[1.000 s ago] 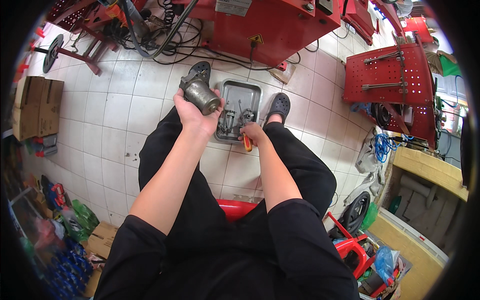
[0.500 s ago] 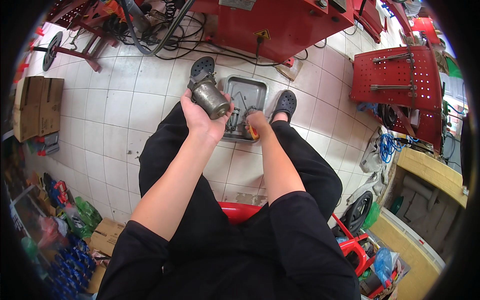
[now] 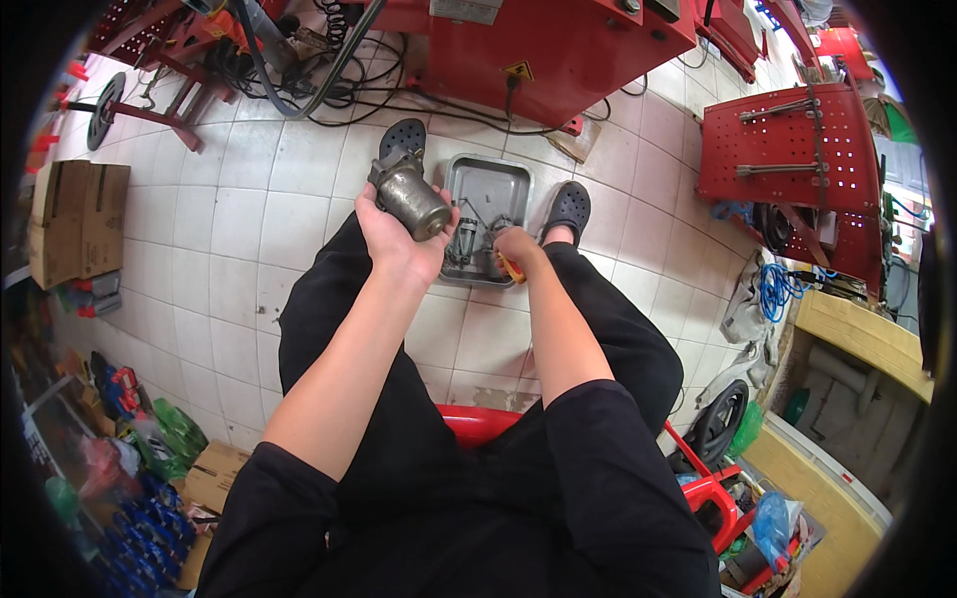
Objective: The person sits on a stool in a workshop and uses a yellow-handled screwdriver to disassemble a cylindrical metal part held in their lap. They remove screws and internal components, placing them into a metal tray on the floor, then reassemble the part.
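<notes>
My left hand [image 3: 399, 239] cradles a worn, grey metal starter motor [image 3: 411, 199] from below, its rounded end tilted toward me and to the right. Beside it, my right hand [image 3: 514, 246] is closed around a screwdriver [image 3: 512, 269]; the orange-yellow handle pokes out under the fist, while its tip cannot be made out. That hand hovers over the near right part of a grey metal tray [image 3: 529, 179] on the floor. Several small metal parts [image 3: 466, 239] lie in the tray, partly hidden by my hands.
My feet in dark clogs [image 3: 570, 209] flank the tray. Ahead stands a red machine [image 3: 558, 60] with black cables [image 3: 454, 108] along its base. A red perforated rack [image 3: 778, 149] is at the right, cardboard boxes [image 3: 80, 224] at the left. A red stool [image 3: 474, 424] shows beneath me.
Both hands stay nearly in place, with the starter motor turned slightly in my left hand. My right hand has shifted a little, still gripping the screwdriver.
</notes>
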Tool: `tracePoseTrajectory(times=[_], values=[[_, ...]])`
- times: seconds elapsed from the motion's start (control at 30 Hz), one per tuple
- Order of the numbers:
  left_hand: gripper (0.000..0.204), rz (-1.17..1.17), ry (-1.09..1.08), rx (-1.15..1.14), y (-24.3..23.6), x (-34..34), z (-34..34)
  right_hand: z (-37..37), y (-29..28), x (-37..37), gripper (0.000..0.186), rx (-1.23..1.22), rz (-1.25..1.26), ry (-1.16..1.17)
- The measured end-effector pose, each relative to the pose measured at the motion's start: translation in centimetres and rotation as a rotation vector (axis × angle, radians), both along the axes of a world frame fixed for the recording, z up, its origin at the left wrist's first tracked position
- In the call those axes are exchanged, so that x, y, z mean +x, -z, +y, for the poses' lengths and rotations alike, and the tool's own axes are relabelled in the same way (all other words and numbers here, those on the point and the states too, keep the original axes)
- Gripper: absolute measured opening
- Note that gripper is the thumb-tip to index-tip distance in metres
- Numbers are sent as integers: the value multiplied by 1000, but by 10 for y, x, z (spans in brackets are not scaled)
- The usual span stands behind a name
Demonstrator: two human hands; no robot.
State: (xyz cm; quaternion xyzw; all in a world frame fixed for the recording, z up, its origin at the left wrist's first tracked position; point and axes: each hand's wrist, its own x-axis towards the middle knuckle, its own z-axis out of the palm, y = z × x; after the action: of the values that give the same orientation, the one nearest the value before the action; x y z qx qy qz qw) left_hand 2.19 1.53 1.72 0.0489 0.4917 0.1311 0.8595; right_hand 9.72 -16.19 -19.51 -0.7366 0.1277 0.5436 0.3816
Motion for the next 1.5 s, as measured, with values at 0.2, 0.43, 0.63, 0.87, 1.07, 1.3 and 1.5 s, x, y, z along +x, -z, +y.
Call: tracePoseTrajectory(times=[0.2, 0.43, 0.63, 0.87, 1.07, 1.3, 1.5], values=[[51, -11, -7, -23, 4, 0, 1, -1, 18, 20, 16, 9, -74, -70], [50, -7, 7, -11, 4, 0, 1, 2, 12, 42, 15, -46, -205, -78], [51, 6, 12, -8, 3, 1, 0, 4, 2, 55, 22, -342, -528, -688], [51, 1, 22, 16, 5, -1, -1, 7, -33, 44, 30, -503, -694, -685], [52, 5, 56, 0, -4, 2, -3, -9, -38, 45, 32, -437, -636, -757], [52, -20, 62, 0, -3, 0, -2, -4, -60, 33, 31, -466, -583, -981], [52, 4, 73, -21, -6, 3, -5, -16, -19, 33, 31, -477, -622, -981]])
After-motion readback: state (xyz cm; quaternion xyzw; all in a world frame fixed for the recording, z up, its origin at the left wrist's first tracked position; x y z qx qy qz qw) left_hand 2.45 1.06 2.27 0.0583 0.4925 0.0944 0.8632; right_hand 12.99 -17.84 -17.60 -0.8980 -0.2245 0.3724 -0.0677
